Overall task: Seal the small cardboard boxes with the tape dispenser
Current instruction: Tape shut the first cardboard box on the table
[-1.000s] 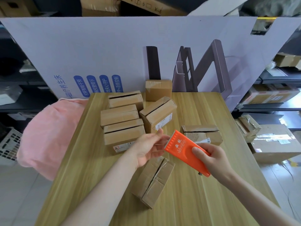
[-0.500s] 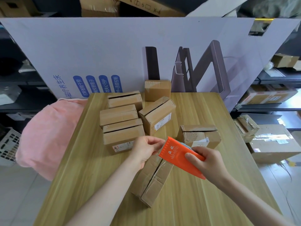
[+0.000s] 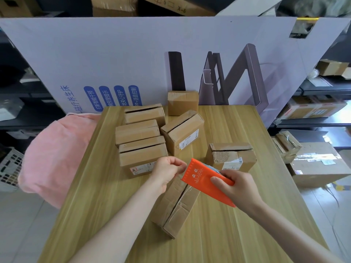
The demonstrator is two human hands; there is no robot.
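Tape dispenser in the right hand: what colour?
The tape dispenser is orange with pale lettering; the head view shows it.

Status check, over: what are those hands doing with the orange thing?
Right hand grips orange tape dispenser. Left hand pinches tape end at its toothed edge, over nearest box. Other boxes behind, none in the way.

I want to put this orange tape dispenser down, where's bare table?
Bare wood: right of the nearest long brown cardboard box, out to the light wooden table's right edge; along its left edge. Small cardboard boxes crowd the back middle.
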